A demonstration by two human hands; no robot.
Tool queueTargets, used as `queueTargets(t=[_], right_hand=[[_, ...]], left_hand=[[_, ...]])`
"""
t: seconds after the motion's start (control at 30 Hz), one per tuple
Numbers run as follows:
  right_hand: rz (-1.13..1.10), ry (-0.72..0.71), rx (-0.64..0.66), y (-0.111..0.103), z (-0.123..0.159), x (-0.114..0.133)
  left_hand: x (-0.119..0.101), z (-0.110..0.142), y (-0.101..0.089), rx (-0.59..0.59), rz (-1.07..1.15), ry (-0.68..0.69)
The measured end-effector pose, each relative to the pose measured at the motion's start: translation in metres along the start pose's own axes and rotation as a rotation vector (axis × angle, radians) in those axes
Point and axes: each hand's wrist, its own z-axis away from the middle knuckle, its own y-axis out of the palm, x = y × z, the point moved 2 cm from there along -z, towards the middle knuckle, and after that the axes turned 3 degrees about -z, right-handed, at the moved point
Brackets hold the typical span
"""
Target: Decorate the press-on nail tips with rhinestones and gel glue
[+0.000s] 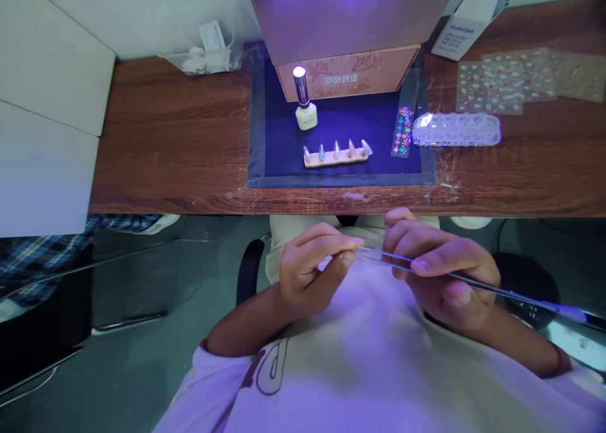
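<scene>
Over my lap, just off the front edge of the table, my two hands are close together. My right hand (447, 272) is closed around a long, slim pair of tweezers (504, 291), whose two prongs point left. Thumb and forefinger of my left hand (310, 269) are pinched together at the tweezer tips; whatever they hold is too small to make out. On the dark mat (284, 161) stands a pale strip (337, 160) with several shiny nail tips (337, 148) upright on it. Behind it is a nail polish bottle (307, 116), its cap on.
A pink box (348, 78) stands at the mat's back. To the right lie a sheet of colourful sequins (403, 132), a clear case (457, 130), sticker sheets (504, 79) and an alcohol pad box (461, 29). A plastic bag (208, 57) sits back left.
</scene>
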Motion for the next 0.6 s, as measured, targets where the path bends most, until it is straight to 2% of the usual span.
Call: queueTargets(t=[0.13, 0.37, 0.6], right_hand=[[0.000, -0.015, -0.025, -0.0006, 0.0015, 0.0007], [-0.016, -0.026, 0.007, 0.0020, 0.0015, 0.0035], [-0.021, -0.055, 0.006, -0.0006, 0.0024, 0.0054]], left_hand=[[0.0002, -0.0002, 0.0010, -0.017, 0.007, 0.026], [0.0045, 0.0025, 0.0022, -0.049, 0.053, 0.041], [0.0013, 0.0014, 0.0014, -0.014, 0.062, 0.040]])
